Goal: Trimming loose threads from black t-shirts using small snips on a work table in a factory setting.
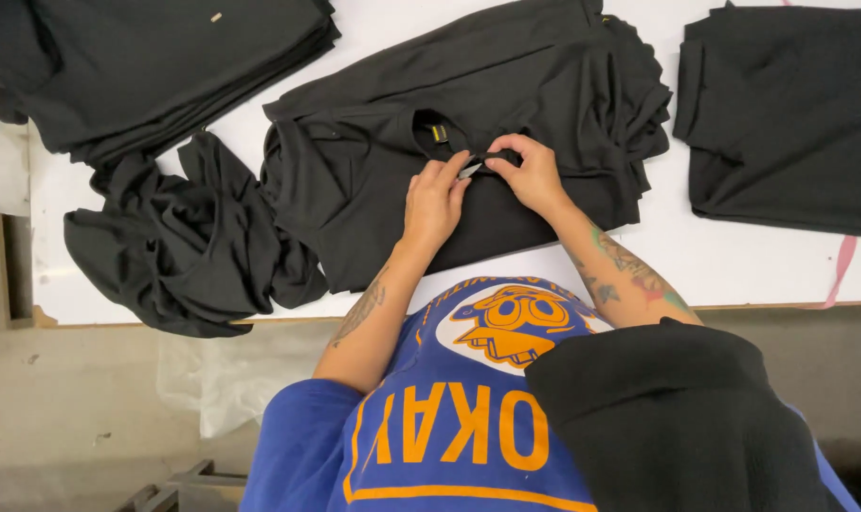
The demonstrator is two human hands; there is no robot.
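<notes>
Your left hand (434, 201) and right hand (530, 173) meet at the collar of the black garment (373, 190) lying flat at table centre, fingertips of both pinching a small pale tag (472, 169) between them. Step in hand, by my read: working the tag at the neckline. Next calls for a steady pinch, fabric kept taut. Crumpled black cloth (179, 246) at 9 o'clock; folded stacks at 11 (155, 57) and 2 (790, 114).

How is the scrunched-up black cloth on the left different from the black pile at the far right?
The scrunched cloth is bunched and wrinkly; the right pile is folded flat. The scrunched cloth hangs over the table's near edge; the right pile sits fully on it. Both are black, and no hand touches either.
</notes>
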